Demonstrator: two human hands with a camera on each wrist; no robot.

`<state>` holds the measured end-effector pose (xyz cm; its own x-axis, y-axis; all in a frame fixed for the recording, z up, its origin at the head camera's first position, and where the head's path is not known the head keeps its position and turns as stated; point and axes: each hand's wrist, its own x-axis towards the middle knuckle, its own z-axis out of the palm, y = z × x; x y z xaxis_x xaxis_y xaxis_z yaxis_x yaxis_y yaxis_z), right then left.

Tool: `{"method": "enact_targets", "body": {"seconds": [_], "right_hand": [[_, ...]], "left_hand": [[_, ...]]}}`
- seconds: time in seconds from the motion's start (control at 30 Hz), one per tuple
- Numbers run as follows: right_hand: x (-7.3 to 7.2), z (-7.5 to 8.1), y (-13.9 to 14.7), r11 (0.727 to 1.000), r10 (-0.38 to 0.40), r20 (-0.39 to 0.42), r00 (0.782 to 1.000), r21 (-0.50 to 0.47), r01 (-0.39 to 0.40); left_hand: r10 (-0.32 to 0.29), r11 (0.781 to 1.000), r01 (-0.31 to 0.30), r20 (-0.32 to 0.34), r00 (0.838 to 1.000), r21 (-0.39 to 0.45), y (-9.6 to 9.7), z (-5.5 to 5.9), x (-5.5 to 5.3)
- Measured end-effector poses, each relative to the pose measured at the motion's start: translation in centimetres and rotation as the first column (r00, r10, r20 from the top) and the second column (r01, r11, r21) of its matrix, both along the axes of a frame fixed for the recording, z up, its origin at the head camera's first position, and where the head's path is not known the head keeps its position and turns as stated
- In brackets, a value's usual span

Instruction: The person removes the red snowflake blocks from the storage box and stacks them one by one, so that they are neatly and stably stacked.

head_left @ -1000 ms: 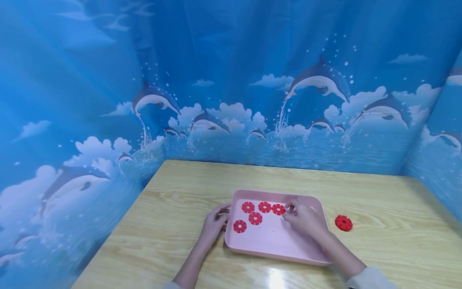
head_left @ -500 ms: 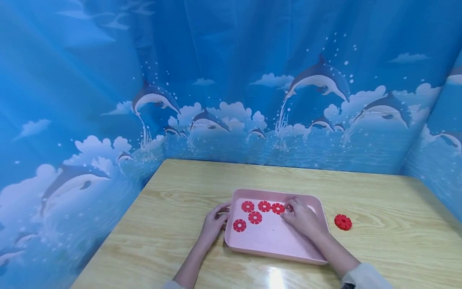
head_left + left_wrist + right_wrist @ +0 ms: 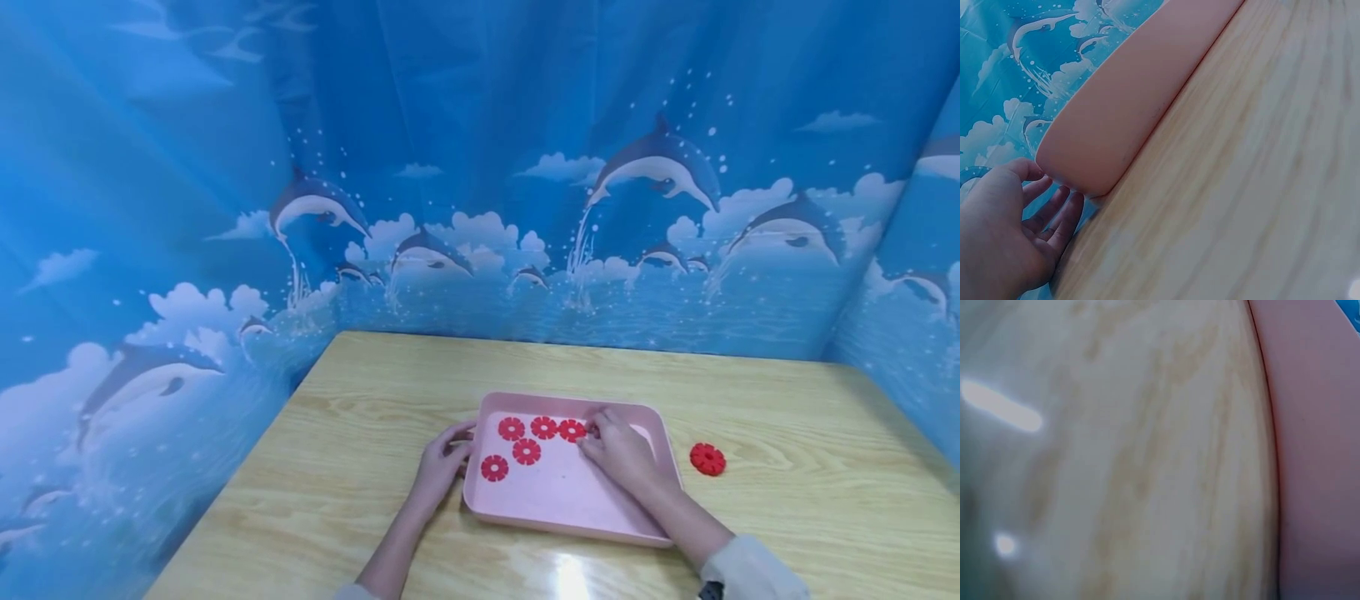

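In the head view, a pink rectangular tray (image 3: 570, 500) stands on the table. Several flat red notched plastic discs lie in its back left part, one of them (image 3: 494, 468) nearest the front. My left hand (image 3: 441, 467) is outside the tray with its bent fingers against the left end wall; the left wrist view shows the fingertips (image 3: 1076, 199) touching the tray's corner. My right hand (image 3: 618, 450) reaches over the tray, thumb and fingertips pinching at the right edge of the rightmost red notched disc (image 3: 572, 430). That edge is partly covered by the fingers. The right wrist view shows no hand.
Right of the tray, a small pile of red notched discs (image 3: 708, 459) sits on the wooden table (image 3: 390, 383). A blue curtain (image 3: 480, 167) printed with dolphins hangs behind the table and along both sides.
The right hand has shifted slightly and stays at the same disc, its forearm a little lower. The left hand keeps its place at the tray. The whole head view has drifted slightly.
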<state>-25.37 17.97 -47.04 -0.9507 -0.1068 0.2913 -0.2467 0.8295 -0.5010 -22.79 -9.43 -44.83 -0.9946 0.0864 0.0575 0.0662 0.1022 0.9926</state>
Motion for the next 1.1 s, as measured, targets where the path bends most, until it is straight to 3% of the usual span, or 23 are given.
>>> {"method": "enact_targets", "body": {"seconds": [0.23, 0.47, 0.57, 0.83, 0.93, 1.1], "right_hand": [[0.2, 0.2, 0.5, 1.000, 0.010, -0.013, 1.000, -0.009, -0.010], [0.7, 0.8, 1.1, 0.999, 0.042, -0.133, 0.990, -0.001, -0.043], [1.1, 1.2, 1.2, 0.998, 0.053, -0.149, 0.987, -0.016, -0.056], [2.7, 2.9, 2.0, 1.000, -0.026, -0.079, 0.996, 0.004, 0.027], [3.3, 3.4, 2.6, 0.999, -0.037, -0.087, 0.996, 0.009, 0.038], [4.1, 4.1, 3.7, 0.998, -0.055, -0.099, 0.994, 0.012, 0.056]], "left_hand": [[-0.003, 1.000, 0.003, -0.006, 1.000, 0.005, 0.1, -0.2, -0.1], [-0.005, 1.000, 0.005, 0.003, 1.000, 0.028, 0.0, -2.4, -1.3], [0.000, 1.000, 0.000, -0.004, 1.000, 0.017, 0.0, -2.8, -1.5], [0.007, 1.000, -0.007, -0.014, 1.000, 0.017, -0.2, -2.9, -1.4], [0.005, 1.000, -0.005, -0.007, 1.000, 0.019, -0.3, -2.9, -1.5], [0.001, 1.000, -0.001, -0.003, 1.000, 0.023, -0.2, -1.8, -1.0]]}}
